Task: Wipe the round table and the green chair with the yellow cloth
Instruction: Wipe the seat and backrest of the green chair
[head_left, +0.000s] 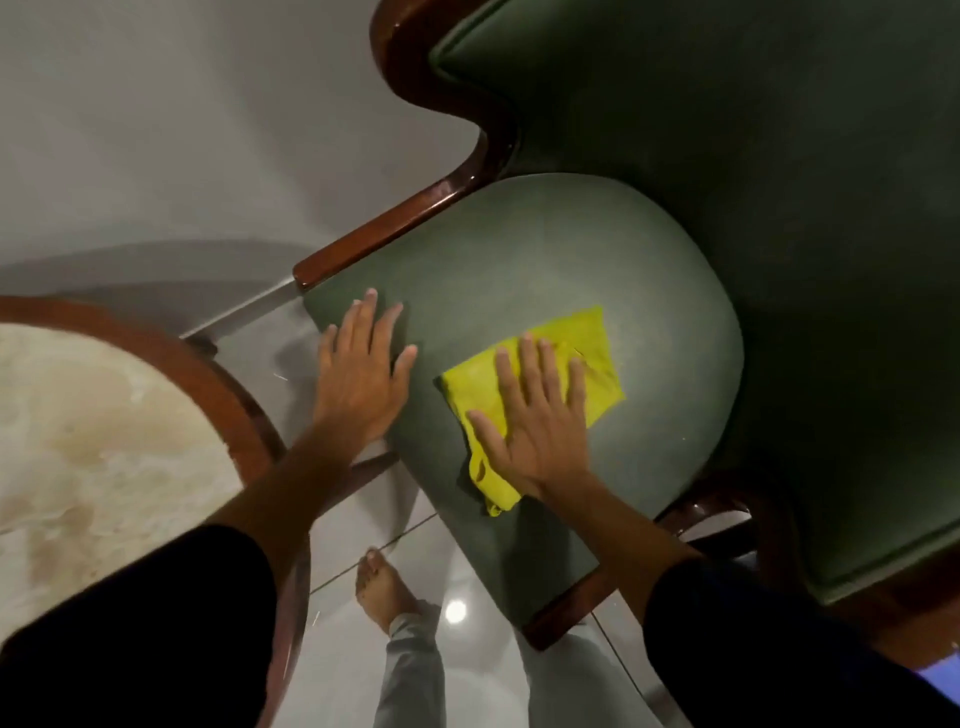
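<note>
Dim indoor light with a soft, slightly blurred picture. A bright round glare spot sits on the glossy pale tiled floor (455, 611). Wide-angle bending curves the edges; the dark green upholstered chair back (779, 156) falls into shadow.

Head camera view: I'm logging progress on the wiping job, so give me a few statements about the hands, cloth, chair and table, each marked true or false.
1. The right hand presses flat on the yellow cloth. True.
2. The cloth lies on the round table. False: it lies on the seat of the green chair.
3. The left hand rests open on the seat's edge, off the cloth. True.
4. The left hand holds a second cloth. False: it holds nothing.
5. The table stands to the left of the chair in this view. True.
</note>
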